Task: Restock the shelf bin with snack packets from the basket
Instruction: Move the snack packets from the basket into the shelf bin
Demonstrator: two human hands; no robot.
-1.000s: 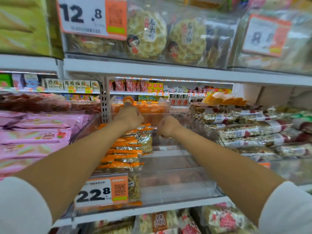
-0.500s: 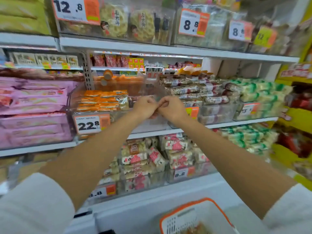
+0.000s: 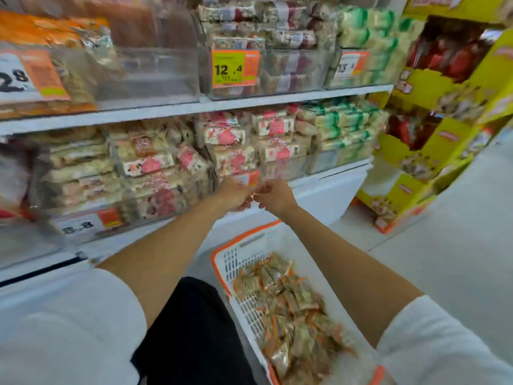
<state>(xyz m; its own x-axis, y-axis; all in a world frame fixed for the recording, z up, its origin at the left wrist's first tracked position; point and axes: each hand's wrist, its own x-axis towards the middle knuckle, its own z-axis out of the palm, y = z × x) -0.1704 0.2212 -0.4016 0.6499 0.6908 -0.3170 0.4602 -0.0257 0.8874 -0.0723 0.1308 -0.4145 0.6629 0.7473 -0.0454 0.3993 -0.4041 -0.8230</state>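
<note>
A white basket (image 3: 241,263) with an orange rim stands low at the centre right, holding several orange and silver snack packets (image 3: 291,304). The clear shelf bin (image 3: 150,76) sits at the upper left, with the same orange packets (image 3: 55,29) stacked in its left part behind a price tag. My left hand (image 3: 233,194) and right hand (image 3: 274,195) meet fingertip to fingertip above the basket, in front of the lower shelf. Their fingers are loosely curled, and I see nothing held in either. The picture is blurred.
Clear bins of pink and white packets (image 3: 155,165) fill the lower shelf, with green packets (image 3: 344,126) to their right. A bin tagged 12.4 (image 3: 236,68) sits on the upper shelf. A yellow cardboard display (image 3: 433,140) stands at the right, beside pale floor (image 3: 458,245).
My hands have come down from the shelf bin to the lower shelf's level, staying together. The view has dropped, so the basket and its packets now show.
</note>
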